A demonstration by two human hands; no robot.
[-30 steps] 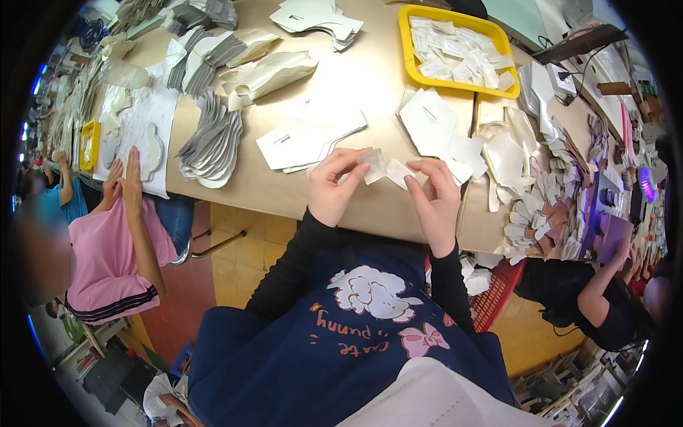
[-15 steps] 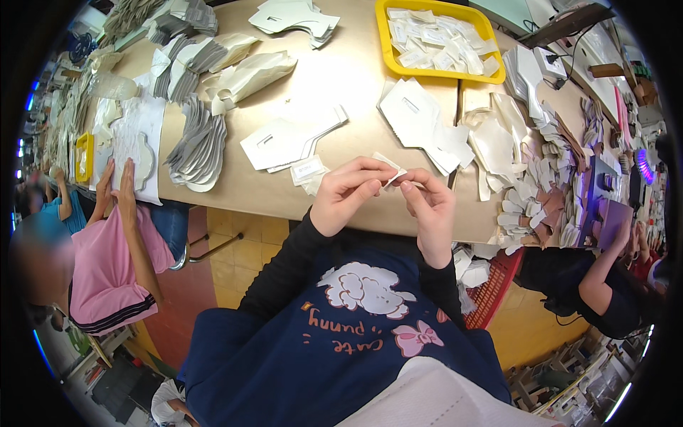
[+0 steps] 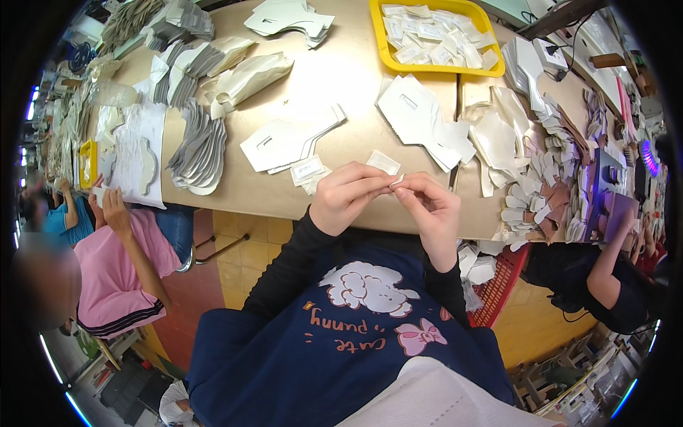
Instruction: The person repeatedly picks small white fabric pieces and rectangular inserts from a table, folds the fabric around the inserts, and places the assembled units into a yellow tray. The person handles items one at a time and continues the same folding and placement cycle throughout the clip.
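Note:
Over the table's near edge my left hand (image 3: 344,201) and my right hand (image 3: 434,213) meet, fingertips pinched together. Between them shows a tiny white strip (image 3: 397,179), mostly covered by the fingers. Just past the fingertips is a small cream label (image 3: 384,161), seemingly flat on the table. Beside my left hand a few similar labels (image 3: 307,170) lie overlapped. Farther off, to the left, is a stack of white cut pieces (image 3: 288,139) with a slot. Another stack of white pieces (image 3: 420,114) lies ahead of my right hand.
A yellow tray (image 3: 441,69) full of small labels stands at the back right. Grey cut pieces (image 3: 199,149) are stacked on the left, and mixed pieces (image 3: 533,199) crowd the right. A person in pink (image 3: 121,263) sits at left. A red basket (image 3: 499,285) stands below the table.
The cream label, raised between my fingers before, now lies beyond them. My fingertips have come together on a tiny white strip, and my right hand has shifted slightly right.

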